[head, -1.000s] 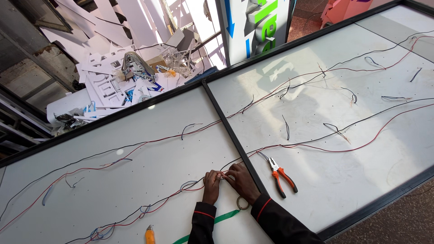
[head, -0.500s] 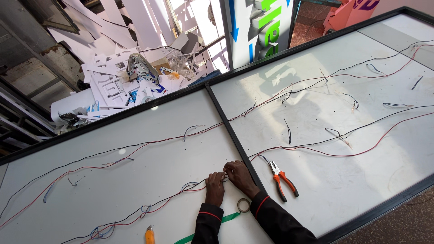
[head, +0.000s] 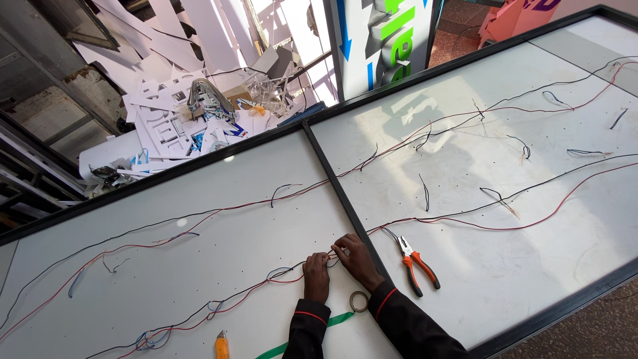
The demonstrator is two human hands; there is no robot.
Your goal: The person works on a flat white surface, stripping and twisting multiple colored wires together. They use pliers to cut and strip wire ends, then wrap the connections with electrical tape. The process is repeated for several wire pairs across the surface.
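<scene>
Red and black wire pair (head: 292, 276) runs along lower part of the white panel (head: 199, 266), from lower left of frame up to the dark centre bar (head: 339, 193), then on to the right across the next panel. Both hands meet on it at lower centre, just left of the bar. Left hand (head: 317, 271) is pinched shut on the wire w/ fingertips, knuckles up; right hand (head: 357, 258) is closed on the same spot from the other side, fingers curled round the wire ends. Looks like they grip close together so the bare ends stay lined up for a join; exact strands betw. the fingers too small to tell.

Orange-handled pliers (head: 417, 262) lie on the right panel just beside the right hand, jaws pointing up-left, handy for a quick grab. Small tape roll (head: 359, 301) sits flat betw. the two dark sleeves, touching neither hand as far as I can tell. Green strip (head: 319, 329) lies under the left forearm, bottom centre. Orange-yellow utility knife (head: 221, 346) rests at bottom edge, left of the arms, apart from them.

Second wire pair crosses higher up, short black stubs poking off it at intervals, prob. near the small holes dotted over the panels. Upper left: heap of white cut-out scraps (head: 173, 126) beyond the panel frame. Top centre: upright sign board (head: 382, 40) w/ green and blue shapes.
</scene>
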